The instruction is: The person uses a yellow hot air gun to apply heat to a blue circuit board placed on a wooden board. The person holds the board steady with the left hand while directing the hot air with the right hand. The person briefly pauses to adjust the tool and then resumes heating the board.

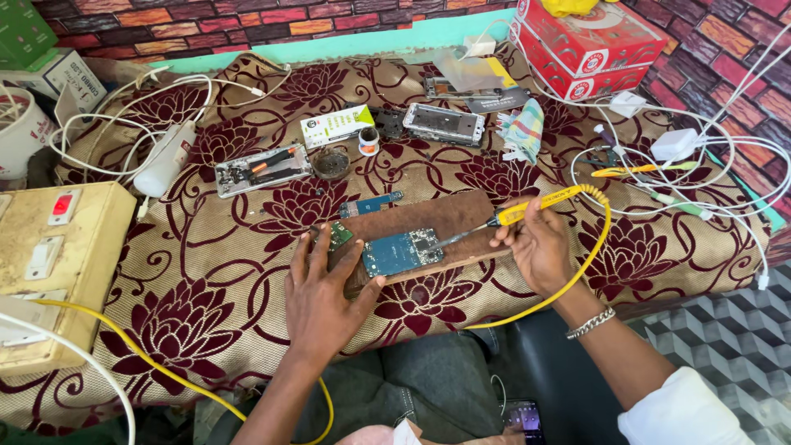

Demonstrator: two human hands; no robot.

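A blue circuit board (401, 251) lies on a brown wooden block (437, 216) in the middle of the floral cloth. My left hand (323, 288) presses flat on the block's left end, thumb against the board's lower left corner. My right hand (537, 245) holds a yellow soldering iron (527, 208) like a pen, and its metal tip rests on the board's right edge. The iron's yellow cable (600, 247) loops round my right wrist. A small green board (339, 235) sits under my left fingertips.
An opened phone (262, 169), a second phone frame (444, 123), a small blue board strip (371, 203), a green-white box (335, 125) and a round tin (331, 163) lie behind the block. A beige switch box (58, 264) stands left. White cables (709, 165) tangle right; red boxes (589, 45) behind.
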